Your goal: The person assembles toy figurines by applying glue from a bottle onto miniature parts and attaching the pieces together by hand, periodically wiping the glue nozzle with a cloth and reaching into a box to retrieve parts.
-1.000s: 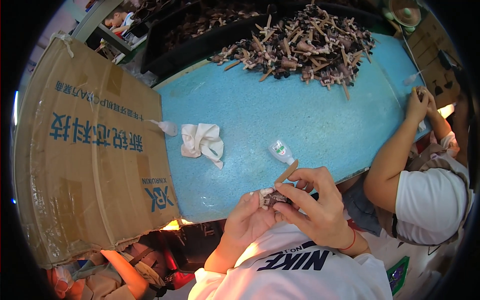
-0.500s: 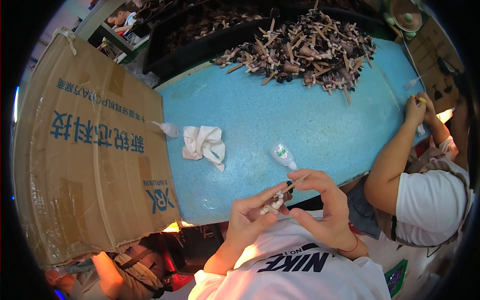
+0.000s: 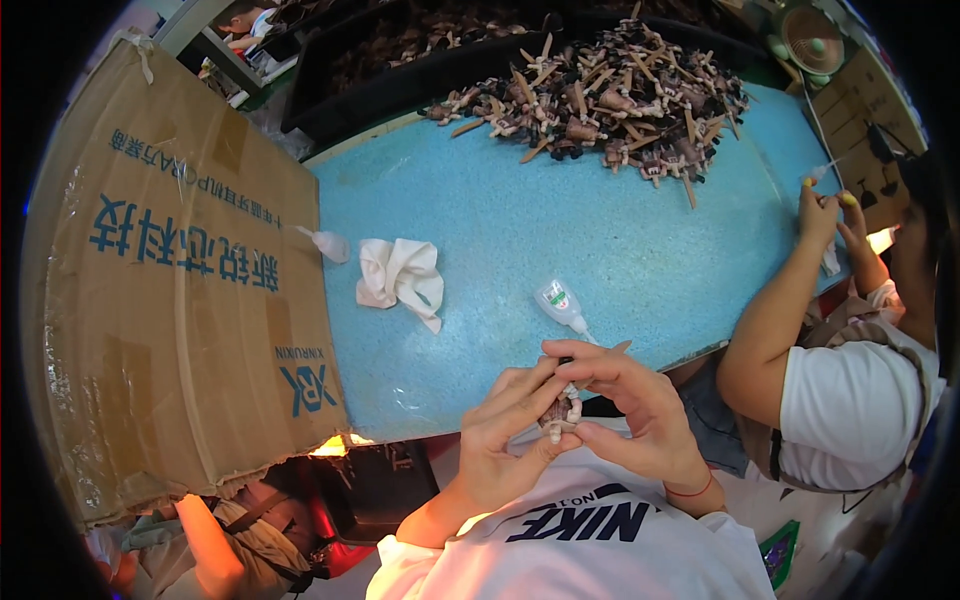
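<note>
Close to my body, over the table's front edge, a small figurine (image 3: 560, 412) with pale limbs and a brownish-purple body is held between both hands. My left hand (image 3: 505, 425) wraps it from the left, fingers bent and thumb low on it. My right hand (image 3: 645, 415) closes on it from the right, with fingertips across its top and thumb at its lower end. The tip of a flat brown piece (image 3: 622, 347) pokes out behind the right fingers. Just beyond the hands lies a small white squeeze bottle (image 3: 558, 302), its nozzle toward me.
A heap of similar figurines (image 3: 610, 100) covers the blue table's (image 3: 470, 220) far side, before black bins (image 3: 330, 110). At left stand a large cardboard box (image 3: 190, 290), a crumpled white cloth (image 3: 385, 270) and another nozzle bottle (image 3: 328, 245). A co-worker's hands (image 3: 830, 215) work at right.
My right hand has moved left and its fingers have closed over the figurine. The figurine has turned more upright, and its brown piece is now mostly covered. The view has shifted slightly.
</note>
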Demonstrator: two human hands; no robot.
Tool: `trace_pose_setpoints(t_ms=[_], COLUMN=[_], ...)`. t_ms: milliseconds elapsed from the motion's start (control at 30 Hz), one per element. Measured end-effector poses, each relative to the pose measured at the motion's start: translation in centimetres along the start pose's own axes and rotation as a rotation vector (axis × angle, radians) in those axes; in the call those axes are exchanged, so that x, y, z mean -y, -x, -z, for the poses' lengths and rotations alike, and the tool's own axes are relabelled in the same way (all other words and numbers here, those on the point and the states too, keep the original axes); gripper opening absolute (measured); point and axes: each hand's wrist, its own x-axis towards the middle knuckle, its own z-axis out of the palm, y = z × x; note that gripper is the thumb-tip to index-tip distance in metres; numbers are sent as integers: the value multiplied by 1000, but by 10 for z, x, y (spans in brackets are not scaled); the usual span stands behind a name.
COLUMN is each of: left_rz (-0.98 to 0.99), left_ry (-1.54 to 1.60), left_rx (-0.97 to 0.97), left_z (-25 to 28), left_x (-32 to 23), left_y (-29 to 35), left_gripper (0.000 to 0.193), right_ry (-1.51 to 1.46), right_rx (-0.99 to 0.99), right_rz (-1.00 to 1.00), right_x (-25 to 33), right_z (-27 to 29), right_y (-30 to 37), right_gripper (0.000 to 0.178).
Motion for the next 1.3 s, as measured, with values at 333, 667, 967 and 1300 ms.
trace_pose_setpoints(t_ms=[333, 667, 967, 1300], left_rz=[-63, -56, -45, -61], left_ry=[-255, -384, -503, -412], left_rx=[-30, -68, -26, 139], left_z=[0, -2, -4, 3], left_x=[-9, -18, -32, -41], left_y=[0, -4, -14, -20], left_gripper=[47, 51, 51, 51], right_ry=[-108, -203, -390, -352], right_rx=[-56, -18, -8, -53], right_rz=[-23, 19, 79, 197], right_x=[-2, -10, -20, -20], right_z=[-3, -3, -1, 4], right_y=[-4, -4, -2, 0], right_gripper=[40, 44, 48, 59])
